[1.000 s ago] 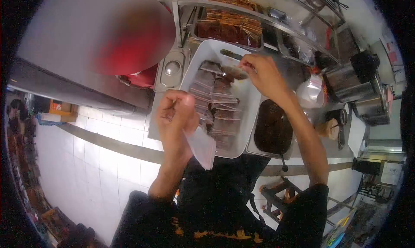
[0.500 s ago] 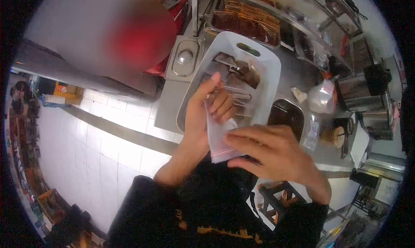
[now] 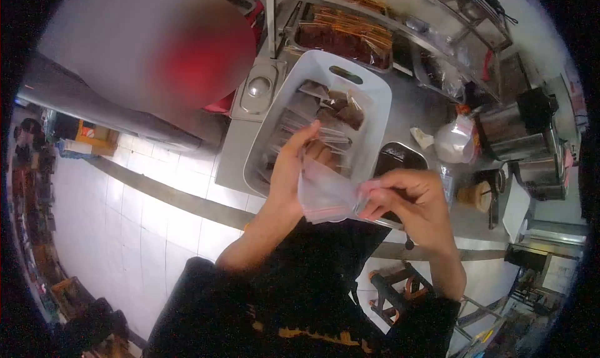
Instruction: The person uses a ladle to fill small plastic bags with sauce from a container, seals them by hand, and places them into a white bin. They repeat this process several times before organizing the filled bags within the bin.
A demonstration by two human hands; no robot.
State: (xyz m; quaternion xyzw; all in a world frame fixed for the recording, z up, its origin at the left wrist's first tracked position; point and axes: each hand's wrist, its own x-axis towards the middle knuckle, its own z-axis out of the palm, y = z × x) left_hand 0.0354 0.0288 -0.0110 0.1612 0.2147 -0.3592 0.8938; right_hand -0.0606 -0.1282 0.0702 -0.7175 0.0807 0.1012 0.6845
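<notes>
**Small clear bag held open between two hands above the tray**

The clear zip bag (image 3: pixel 325 198) hangs in mid-air just near of the white tray (image 3: pixel 375 95), not resting on anything. The left hand (image 3: pixel 294 164) is closed on its left edge, thumb up; the right hand (image 3: pixel 409 198) pinches its right corner between fingertips. Both grips are thin pinches on slippery film, so the bag could well slip free and drop to the floor, or the mouth could fall shut.

The tray sits on a steel surface (image 3: pixel 240 152) and holds filled dark packets (image 3: pixel 337 105). A dark pan (image 3: pixel 400 158) stands just right of it; further right are a knotted plastic bag (image 3: pixel 456 139) and metal pots (image 3: pixel 519 136). At the far side a glass case (image 3: pixel 350 33) holds more packets. To the left lies a white tiled floor (image 3: pixel 137 214).
</notes>
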